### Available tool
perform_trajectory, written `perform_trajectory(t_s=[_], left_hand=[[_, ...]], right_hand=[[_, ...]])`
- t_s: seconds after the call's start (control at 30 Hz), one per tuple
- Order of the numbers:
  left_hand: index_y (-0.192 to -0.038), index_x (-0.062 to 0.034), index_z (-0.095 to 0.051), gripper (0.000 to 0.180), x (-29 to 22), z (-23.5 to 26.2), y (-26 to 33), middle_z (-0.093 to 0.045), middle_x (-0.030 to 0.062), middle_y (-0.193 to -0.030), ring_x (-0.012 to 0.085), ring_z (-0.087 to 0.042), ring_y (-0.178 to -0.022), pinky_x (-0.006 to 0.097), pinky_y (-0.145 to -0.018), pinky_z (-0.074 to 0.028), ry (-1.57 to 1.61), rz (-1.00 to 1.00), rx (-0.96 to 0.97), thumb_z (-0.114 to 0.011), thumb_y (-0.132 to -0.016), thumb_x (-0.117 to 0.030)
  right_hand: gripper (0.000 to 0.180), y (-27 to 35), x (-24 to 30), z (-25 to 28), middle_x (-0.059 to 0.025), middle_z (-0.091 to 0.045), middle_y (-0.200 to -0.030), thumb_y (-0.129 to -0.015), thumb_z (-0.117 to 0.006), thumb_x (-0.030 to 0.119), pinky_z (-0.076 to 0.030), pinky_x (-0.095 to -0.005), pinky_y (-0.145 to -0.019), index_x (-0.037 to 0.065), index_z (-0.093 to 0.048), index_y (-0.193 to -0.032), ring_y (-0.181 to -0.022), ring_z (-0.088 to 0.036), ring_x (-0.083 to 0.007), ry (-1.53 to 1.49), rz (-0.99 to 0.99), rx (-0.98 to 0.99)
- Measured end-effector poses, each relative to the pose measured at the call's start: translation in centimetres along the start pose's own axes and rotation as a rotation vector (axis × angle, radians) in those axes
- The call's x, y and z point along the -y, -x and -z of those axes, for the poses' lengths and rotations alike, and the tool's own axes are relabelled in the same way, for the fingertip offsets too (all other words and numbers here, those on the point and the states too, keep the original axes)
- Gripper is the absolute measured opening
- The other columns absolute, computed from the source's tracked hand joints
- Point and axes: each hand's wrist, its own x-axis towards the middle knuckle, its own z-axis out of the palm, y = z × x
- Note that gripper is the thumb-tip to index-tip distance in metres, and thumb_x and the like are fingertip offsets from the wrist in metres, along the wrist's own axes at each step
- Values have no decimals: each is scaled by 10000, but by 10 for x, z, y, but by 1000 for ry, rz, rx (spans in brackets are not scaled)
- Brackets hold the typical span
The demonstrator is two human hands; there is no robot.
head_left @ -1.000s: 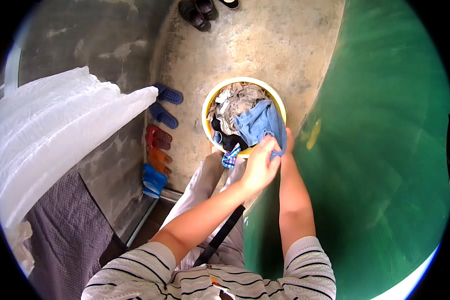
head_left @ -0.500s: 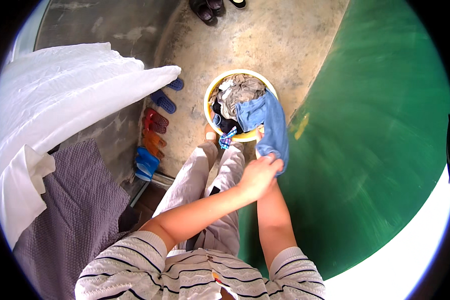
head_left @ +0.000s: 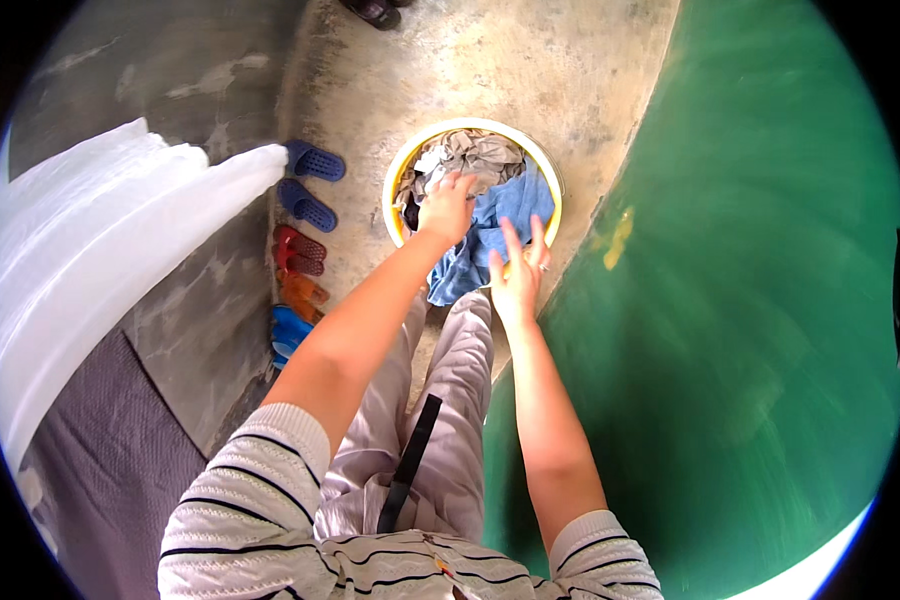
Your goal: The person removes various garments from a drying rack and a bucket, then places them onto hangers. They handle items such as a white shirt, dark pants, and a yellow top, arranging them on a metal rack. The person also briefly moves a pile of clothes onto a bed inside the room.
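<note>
A round yellow basin (head_left: 555, 185) stands on the concrete floor, filled with clothes. A blue garment (head_left: 490, 225) hangs over its near rim, and a grey-beige garment (head_left: 475, 155) lies at the back. My left hand (head_left: 446, 207) reaches into the basin and closes on the clothes where the blue and grey pieces meet. My right hand (head_left: 517, 275) is at the near rim with fingers spread, resting against the blue garment.
A white sheet (head_left: 80, 250) hangs at the left over a dark textured cloth (head_left: 90, 470). Several blue, red and orange slippers (head_left: 300, 245) lie in a row beside it. A green painted floor (head_left: 730, 300) fills the right. Dark shoes (head_left: 375, 10) sit at the top.
Both hands were together on the blue garment near my legs. My left hand has now reached forward into the basin, and my right hand has opened its fingers at the rim.
</note>
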Motion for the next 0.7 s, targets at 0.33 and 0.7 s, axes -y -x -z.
perform_trajectory(t_s=[0.33, 0.7], left_hand=[[-1060, -98, -705, 337, -14, 4, -10, -689, 157, -1011, 324, -651, -977, 411, -856, -513, 338, 278, 70, -748, -754, -233], [-1066, -44, -618, 378, -134, 191, 166, -548, 135, -918, 343, -551, -893, 422, -767, -460, 362, -95, -309, -678, -701, 37]], right_hand=[[569, 1, -52, -46, -142, -218, -1580, -846, -678, 74, -296, -380, -1142, 84, -497, -1385, -1429, -284, -318, -265, -145, 243], [392, 6, -15, 12, -164, -477, -1422, -974, -505, 262, -385, -385, -1066, 20, -570, -1276, -1269, -493, -313, -653, -641, 170]])
